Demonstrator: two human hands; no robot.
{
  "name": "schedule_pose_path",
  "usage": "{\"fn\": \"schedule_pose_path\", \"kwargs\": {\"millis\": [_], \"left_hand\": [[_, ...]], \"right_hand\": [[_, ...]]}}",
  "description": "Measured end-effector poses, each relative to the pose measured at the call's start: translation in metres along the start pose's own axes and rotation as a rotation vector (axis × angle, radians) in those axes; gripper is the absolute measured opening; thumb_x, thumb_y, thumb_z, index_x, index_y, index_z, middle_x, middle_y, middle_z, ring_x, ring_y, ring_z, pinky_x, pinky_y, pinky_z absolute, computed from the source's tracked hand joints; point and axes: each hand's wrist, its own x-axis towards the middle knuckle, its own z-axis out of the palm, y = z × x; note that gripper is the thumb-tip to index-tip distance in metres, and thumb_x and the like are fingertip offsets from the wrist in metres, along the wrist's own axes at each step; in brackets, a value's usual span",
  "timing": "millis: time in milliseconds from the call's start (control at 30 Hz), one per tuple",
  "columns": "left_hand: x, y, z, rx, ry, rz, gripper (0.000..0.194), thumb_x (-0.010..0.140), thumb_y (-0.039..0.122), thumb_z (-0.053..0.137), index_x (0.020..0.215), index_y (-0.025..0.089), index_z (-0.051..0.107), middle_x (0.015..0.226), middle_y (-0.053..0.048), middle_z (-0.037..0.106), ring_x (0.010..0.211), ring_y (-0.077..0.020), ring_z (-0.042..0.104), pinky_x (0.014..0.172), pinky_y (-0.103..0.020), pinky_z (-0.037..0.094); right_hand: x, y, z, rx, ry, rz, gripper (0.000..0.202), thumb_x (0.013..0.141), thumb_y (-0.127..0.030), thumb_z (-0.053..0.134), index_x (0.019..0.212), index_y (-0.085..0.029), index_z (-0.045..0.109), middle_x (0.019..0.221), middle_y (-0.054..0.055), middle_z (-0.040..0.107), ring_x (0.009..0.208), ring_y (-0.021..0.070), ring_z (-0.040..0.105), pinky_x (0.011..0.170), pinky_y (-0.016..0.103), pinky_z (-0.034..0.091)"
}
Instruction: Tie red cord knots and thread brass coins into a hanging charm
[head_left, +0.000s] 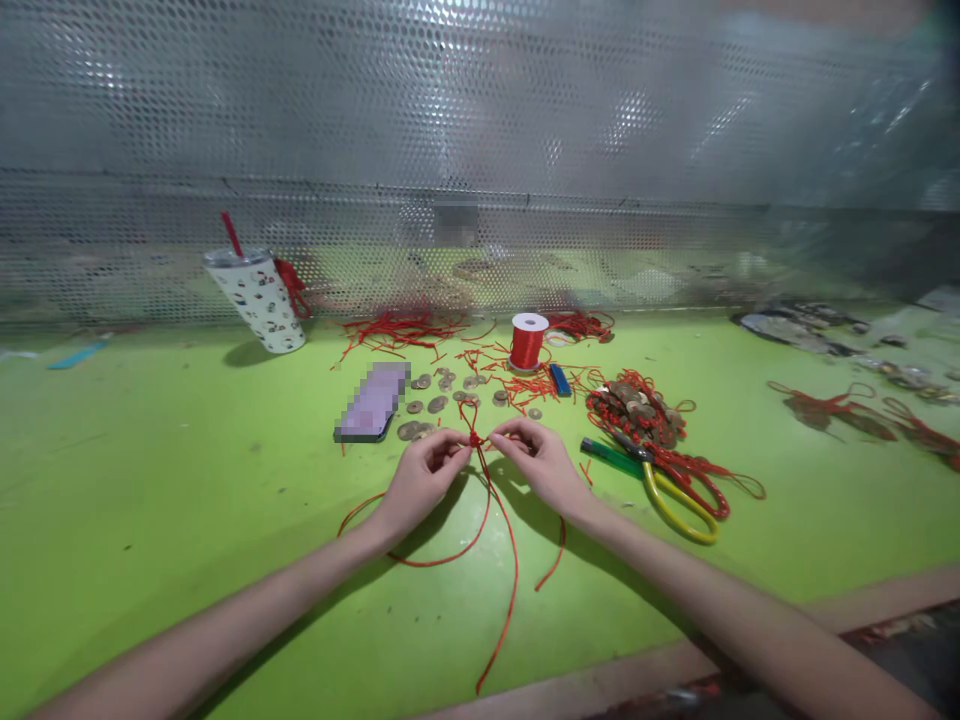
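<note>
A red cord (513, 540) is knotted at its upper part, with a small loop standing above the knot and long ends trailing down over the table. My left hand (429, 474) pinches the cord just left of the knot. On the knot's right side, my right hand (541, 462) grips a strand between thumb and forefinger. Several round coins (437, 404) lie loose just beyond my hands. To the right rest scissors (679, 508) with one yellow and one red handle, beside a green lighter (615, 457).
A phone (375, 402) lies left of the coins, and a patterned tumbler (262, 305) with a straw stands behind it. A spool of red cord (527, 345), cord scraps (405, 328), a blue lighter (559, 380) and a pile of corded coins (636, 408) occupy the table (187, 480). Perforated sheeting (337, 130) rises behind.
</note>
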Motion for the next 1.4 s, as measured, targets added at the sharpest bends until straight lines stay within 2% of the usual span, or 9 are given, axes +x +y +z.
{"fn": "schedule_pose_path", "kwargs": {"millis": [167,400,500,800,1033,1300,1400], "left_hand": [[0.002,-0.001,0.001,0.009,0.027,-0.013,0.023,0.082,0.035,0.069,0.090,0.014,0.074,0.077,-0.004,0.070,0.065,-0.0141,0.057,0.058,-0.024,0.042],[0.001,0.001,0.000,0.046,0.011,-0.008,0.027,0.082,0.039,0.068,0.088,0.014,0.076,0.066,-0.001,0.064,0.056,-0.0117,0.048,0.050,-0.022,0.032],[0.001,0.003,0.000,0.058,0.004,-0.007,0.029,0.083,0.041,0.068,0.087,0.014,0.076,0.064,0.000,0.062,0.055,-0.0113,0.045,0.048,-0.023,0.030],[-0.001,0.009,-0.001,-0.021,-0.050,-0.085,0.030,0.077,0.041,0.072,0.087,0.013,0.073,0.054,0.007,0.043,0.050,-0.0087,0.034,0.048,-0.023,0.023],[0.000,0.008,-0.002,-0.020,-0.022,-0.078,0.031,0.077,0.043,0.073,0.083,0.013,0.074,0.055,0.005,0.046,0.052,-0.0098,0.036,0.049,-0.024,0.025],[0.000,0.006,-0.005,-0.055,-0.073,-0.091,0.031,0.079,0.044,0.072,0.083,0.014,0.074,0.053,0.006,0.042,0.050,-0.0088,0.031,0.046,-0.023,0.020],[0.000,0.005,-0.005,-0.081,-0.100,-0.105,0.033,0.078,0.046,0.073,0.083,0.014,0.073,0.054,0.005,0.044,0.050,-0.0085,0.032,0.046,-0.022,0.021]], "right_hand": [[0.001,0.004,0.001,-0.007,0.008,0.000,0.028,0.086,-0.046,0.066,0.086,-0.018,0.066,0.073,-0.001,0.060,0.064,0.0137,0.051,0.060,0.028,0.041],[-0.002,0.002,0.001,-0.045,-0.007,-0.014,0.029,0.088,-0.046,0.064,0.089,-0.018,0.067,0.076,0.001,0.062,0.065,0.0145,0.051,0.059,0.028,0.039],[-0.002,0.003,0.000,-0.076,0.019,-0.020,0.029,0.088,-0.047,0.063,0.087,-0.018,0.067,0.071,0.000,0.058,0.062,0.0147,0.048,0.056,0.028,0.036],[0.000,0.003,-0.005,-0.121,0.012,-0.005,0.029,0.088,-0.046,0.062,0.084,-0.017,0.066,0.068,-0.001,0.057,0.059,0.0142,0.045,0.055,0.028,0.034],[-0.001,0.003,-0.005,-0.119,0.013,-0.022,0.028,0.088,-0.045,0.062,0.083,-0.018,0.066,0.073,0.002,0.062,0.062,0.0150,0.050,0.056,0.028,0.038],[0.000,0.003,-0.006,-0.115,-0.004,-0.014,0.027,0.088,-0.045,0.062,0.082,-0.019,0.065,0.073,0.001,0.061,0.062,0.0153,0.051,0.057,0.028,0.038],[-0.001,0.002,-0.006,-0.109,-0.016,-0.018,0.027,0.089,-0.045,0.062,0.084,-0.019,0.065,0.067,-0.001,0.055,0.059,0.0141,0.046,0.055,0.028,0.034]]}}
